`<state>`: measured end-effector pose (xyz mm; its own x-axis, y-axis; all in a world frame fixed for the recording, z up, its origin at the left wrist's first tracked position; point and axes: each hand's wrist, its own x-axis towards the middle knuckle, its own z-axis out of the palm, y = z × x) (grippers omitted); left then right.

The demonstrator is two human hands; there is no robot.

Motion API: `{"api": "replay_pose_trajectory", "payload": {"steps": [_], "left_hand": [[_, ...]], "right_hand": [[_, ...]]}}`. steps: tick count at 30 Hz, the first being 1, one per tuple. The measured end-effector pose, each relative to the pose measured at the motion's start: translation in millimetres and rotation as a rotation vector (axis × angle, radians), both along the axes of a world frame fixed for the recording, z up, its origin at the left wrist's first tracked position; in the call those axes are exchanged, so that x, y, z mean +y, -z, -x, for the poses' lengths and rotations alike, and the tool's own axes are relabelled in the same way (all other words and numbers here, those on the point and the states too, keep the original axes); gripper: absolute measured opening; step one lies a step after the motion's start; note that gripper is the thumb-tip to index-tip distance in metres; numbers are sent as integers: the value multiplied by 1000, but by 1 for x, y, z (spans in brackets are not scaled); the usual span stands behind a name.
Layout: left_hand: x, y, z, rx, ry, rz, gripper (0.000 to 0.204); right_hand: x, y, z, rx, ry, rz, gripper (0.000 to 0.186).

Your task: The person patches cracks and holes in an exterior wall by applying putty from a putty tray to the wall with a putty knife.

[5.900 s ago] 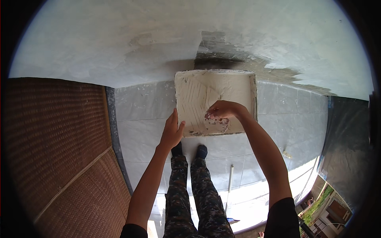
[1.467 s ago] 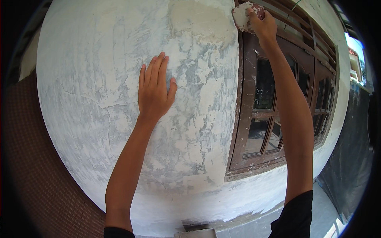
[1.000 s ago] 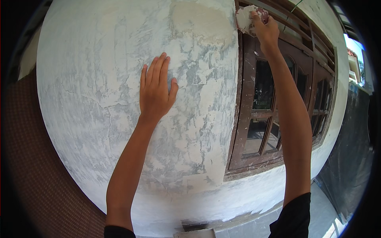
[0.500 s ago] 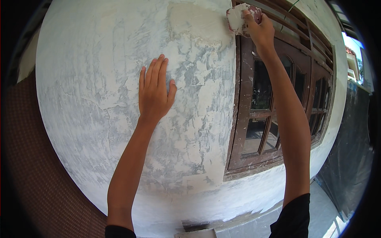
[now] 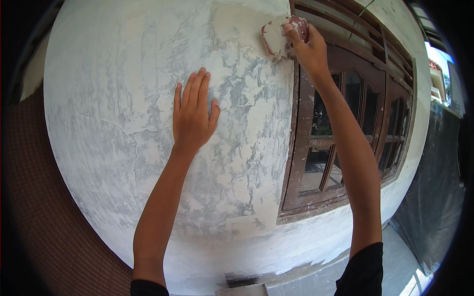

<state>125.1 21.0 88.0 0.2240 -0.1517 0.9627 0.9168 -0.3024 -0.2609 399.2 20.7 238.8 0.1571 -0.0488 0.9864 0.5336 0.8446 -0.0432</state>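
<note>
My left hand [image 5: 194,106] lies flat on the patchy white plastered wall [image 5: 123,98], fingers stretched out and slightly apart. My right hand [image 5: 308,54] is closed on a reddish flat putty spreader [image 5: 271,39] smeared with off-white filler. The spreader is up at the top of the wall, by the upper left corner of the brown wooden window frame [image 5: 295,123]. A smooth beige patch [image 5: 237,22] of filler lies just left of it. The filler tray [image 5: 242,291] shows only as a rim at the bottom edge.
A woven brown panel [image 5: 54,222] runs along the left. The paned window with slatted vent [image 5: 360,24] fills the upper right of the wall. A dark sheet [image 5: 429,187] stands at the far right, and grey tiled floor [image 5: 390,256] shows below it.
Earlier both hands were down at the tray; now they are up on the wall. In the last second the spreader has moved left and down, while my left hand has stayed almost still.
</note>
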Motion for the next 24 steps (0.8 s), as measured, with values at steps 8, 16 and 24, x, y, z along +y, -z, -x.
{"api": "replay_pose_trajectory", "payload": {"steps": [8, 16, 24], "left_hand": [[-1, 2, -1, 11, 15, 5, 56], [-2, 3, 3, 8, 6, 17, 56], [-3, 3, -1, -7, -36, -3, 54]], "right_hand": [[5, -4, -42, 238, 161, 74, 48], [19, 14, -21, -48, 177, 75, 50], [6, 3, -27, 75, -158, 96, 47]]}}
